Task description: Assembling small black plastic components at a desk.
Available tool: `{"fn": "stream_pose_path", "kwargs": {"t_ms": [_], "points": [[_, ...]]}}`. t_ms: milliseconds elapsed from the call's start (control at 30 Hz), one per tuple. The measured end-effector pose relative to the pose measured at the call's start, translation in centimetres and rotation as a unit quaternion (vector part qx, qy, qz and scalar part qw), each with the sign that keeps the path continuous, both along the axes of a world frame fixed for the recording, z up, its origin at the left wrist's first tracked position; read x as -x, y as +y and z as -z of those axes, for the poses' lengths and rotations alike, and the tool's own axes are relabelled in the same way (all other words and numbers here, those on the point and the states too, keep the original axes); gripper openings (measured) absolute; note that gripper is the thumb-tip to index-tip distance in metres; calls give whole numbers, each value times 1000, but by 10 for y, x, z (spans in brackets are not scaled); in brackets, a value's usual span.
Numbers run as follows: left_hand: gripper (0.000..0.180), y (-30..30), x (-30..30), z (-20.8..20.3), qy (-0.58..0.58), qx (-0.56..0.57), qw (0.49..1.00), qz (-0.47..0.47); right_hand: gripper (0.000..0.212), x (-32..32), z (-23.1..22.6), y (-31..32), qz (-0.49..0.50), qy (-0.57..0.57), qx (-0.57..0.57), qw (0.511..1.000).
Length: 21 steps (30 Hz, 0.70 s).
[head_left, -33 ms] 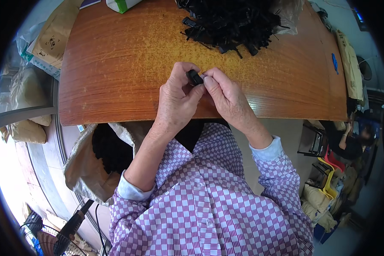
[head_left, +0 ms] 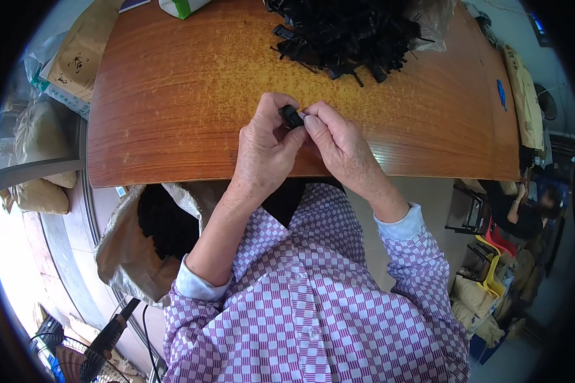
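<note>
Above the near edge of the brown wooden table [head_left: 172, 121], my left hand [head_left: 262, 153] is closed around a small black plastic part [head_left: 292, 116], held between thumb and fingers. My right hand [head_left: 345, 150] meets its right end, thumb and forefinger pinched together. What that pinch holds is too small and covered to make out. Farther back on the table lies a heap of black plastic parts [head_left: 351, 38], some with thin stems sticking out.
A woven sack [head_left: 118, 255] of black pieces stands open below the table at my left. Clear plastic [head_left: 431, 25] lies by the heap. A blue object [head_left: 501, 95] rests near the right edge. A fan [head_left: 70, 357] is at lower left; another person [head_left: 524, 210] is at right.
</note>
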State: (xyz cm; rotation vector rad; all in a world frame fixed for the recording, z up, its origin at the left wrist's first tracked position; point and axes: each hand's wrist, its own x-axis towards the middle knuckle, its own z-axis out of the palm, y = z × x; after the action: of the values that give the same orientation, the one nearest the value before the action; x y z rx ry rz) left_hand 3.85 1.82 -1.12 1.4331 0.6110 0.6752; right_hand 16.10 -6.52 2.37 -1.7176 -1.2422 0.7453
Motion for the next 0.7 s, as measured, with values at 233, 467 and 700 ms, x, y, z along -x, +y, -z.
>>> {"fn": "stream_pose_path", "kwargs": {"t_ms": [233,467,700], "points": [[30,-1,4,1,43,-48,998,25,18,-3,6,-4,-43,-86,-8,995],[30,-11,-3,-11,141,-173,975,12,11,-1,13,-14,-8,-52,15,998],[31,-22,-17,-16,169,-271,947,-23,6,-2,19,-19,58,-33,-76,995]]}}
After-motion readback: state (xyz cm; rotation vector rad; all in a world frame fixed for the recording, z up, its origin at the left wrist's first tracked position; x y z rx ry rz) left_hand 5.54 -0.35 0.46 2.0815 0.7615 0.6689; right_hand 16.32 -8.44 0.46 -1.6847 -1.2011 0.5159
